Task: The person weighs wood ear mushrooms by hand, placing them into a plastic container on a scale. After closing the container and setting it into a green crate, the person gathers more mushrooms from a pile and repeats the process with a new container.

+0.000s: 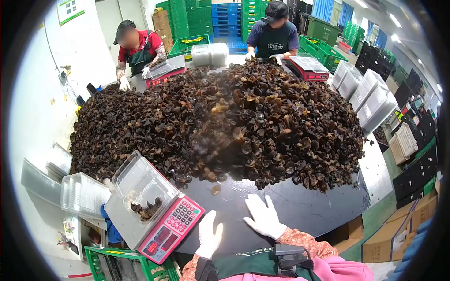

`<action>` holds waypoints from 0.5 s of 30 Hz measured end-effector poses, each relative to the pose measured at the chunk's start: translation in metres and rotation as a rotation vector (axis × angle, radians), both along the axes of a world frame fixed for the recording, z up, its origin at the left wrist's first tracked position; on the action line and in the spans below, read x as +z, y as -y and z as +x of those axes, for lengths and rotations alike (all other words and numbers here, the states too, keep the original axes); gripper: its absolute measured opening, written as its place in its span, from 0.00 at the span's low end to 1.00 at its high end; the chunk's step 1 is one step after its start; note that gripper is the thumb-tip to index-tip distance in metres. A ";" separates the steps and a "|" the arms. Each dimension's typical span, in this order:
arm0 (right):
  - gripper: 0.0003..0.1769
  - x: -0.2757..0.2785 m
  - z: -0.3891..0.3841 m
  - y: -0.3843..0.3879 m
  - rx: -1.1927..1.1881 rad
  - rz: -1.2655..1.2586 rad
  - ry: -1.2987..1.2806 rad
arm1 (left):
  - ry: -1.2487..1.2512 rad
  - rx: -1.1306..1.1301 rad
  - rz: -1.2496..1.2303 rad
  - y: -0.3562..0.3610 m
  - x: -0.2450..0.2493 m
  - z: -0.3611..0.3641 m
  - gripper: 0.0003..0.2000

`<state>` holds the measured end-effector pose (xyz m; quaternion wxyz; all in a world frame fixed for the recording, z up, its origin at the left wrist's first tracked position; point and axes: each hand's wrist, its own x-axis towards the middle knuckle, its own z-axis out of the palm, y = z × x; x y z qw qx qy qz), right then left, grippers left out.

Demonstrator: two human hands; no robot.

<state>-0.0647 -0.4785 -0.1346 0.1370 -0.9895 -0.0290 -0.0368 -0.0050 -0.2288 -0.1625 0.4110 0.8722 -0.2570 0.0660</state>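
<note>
My left hand point(209, 235), in a white glove, is held over the near edge of the table point(300, 206), just right of the red scale point(169, 229). Its thumb and fingers are apart, with nothing in them. My right hand point(264, 217), also gloved, reaches forward with fingers spread and holds nothing. A clear plastic clamshell box point(143, 180) lies open on the scale's steel plate, with a few pieces of black fungus point(146, 209) inside. Beyond my hands rises a large heap of black fungus point(281, 136). One loose brownish piece point(216, 189) lies at its front edge.
Nested clear boxes point(84, 194) stand left of the scale, above a green crate point(122, 264). More box stacks point(370, 96) line the right edge. Across the heap, two co-workers stand by two more scales point(166, 77). Cardboard boxes point(389, 234) sit on the floor at right.
</note>
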 end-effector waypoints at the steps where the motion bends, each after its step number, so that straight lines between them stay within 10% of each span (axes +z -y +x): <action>1: 0.39 0.000 -0.008 0.008 -0.042 -0.021 -0.002 | -0.002 -0.002 -0.004 0.000 0.001 0.000 0.28; 15: 0.44 -0.022 -0.171 0.129 -0.767 -0.191 -0.061 | 0.034 0.001 -0.025 0.001 -0.003 0.001 0.23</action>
